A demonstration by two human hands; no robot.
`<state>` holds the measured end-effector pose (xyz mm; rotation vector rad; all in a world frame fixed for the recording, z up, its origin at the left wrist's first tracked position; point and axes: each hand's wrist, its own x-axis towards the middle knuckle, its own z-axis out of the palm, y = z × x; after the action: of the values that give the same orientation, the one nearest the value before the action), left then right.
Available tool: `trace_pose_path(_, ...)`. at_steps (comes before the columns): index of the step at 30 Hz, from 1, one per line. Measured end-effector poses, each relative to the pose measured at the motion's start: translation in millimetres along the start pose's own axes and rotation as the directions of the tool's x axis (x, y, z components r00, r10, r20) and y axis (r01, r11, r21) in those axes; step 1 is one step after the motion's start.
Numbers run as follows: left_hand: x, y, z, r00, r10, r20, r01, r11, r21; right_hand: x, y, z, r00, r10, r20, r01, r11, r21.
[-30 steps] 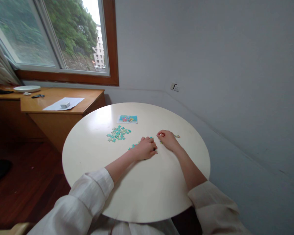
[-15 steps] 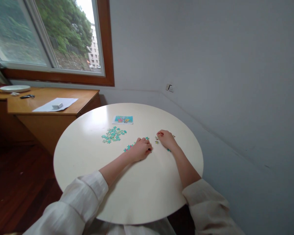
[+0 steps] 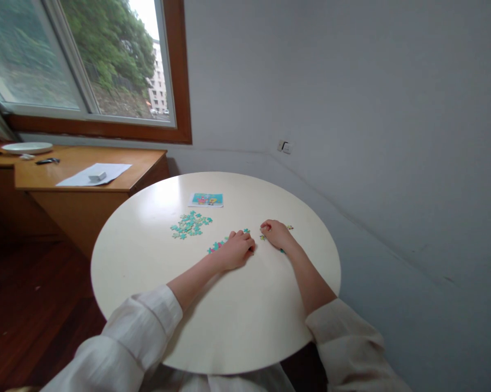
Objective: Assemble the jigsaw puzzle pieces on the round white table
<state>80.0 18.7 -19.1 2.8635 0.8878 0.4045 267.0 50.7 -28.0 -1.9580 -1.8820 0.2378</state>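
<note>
My left hand (image 3: 239,250) rests on the white round table with its fingers curled and closed. What they hold, if anything, is hidden under the hand. Teal and pink jigsaw pieces (image 3: 216,247) stick out beside its wrist, and one teal piece (image 3: 246,231) lies just past the knuckles. To the right, thumb and forefinger of my right hand (image 3: 277,234) are pinched together on a small puzzle piece, mostly covered by the fingers. A yellowish piece (image 3: 262,237) lies under those fingertips. Another small piece (image 3: 290,227) is beyond the hand, and a teal one (image 3: 282,250) peeks out below it.
A loose heap of teal puzzle pieces (image 3: 191,224) lies on the left of the table (image 3: 229,326). Behind it is a colourful picture card (image 3: 206,200). A wooden desk (image 3: 147,163) with paper and a small white box (image 3: 97,176) stands at left; walls rise behind and right.
My right hand has shifted slightly down and left, over the small pieces, and fewer of them show by its fingertips. The left hand stays in place.
</note>
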Motion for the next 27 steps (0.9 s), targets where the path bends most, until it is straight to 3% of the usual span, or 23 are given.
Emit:
trace_pose_path(13,0.1,-0.3,0.6,1.0,-0.005,-0.023,0.004,0.999,-0.038,-2.5,-5.3,-0.4,0.999,-0.032,-0.032,0.035,0.996,0.082)
trace_pose_path(22,4.9,1.3,3.6,0.994,-0.034,-0.102,0.0,0.951,-0.31,-2.2,-7.8,1.6,0.994,-0.085,-0.064,0.094,0.984,0.154)
trace_pose_path(27,4.5,-6.7,-1.0,0.981,-0.115,-0.157,0.052,0.932,-0.359,-2.4,-5.9,3.2,0.994,-0.096,-0.06,0.105,0.977,0.188)
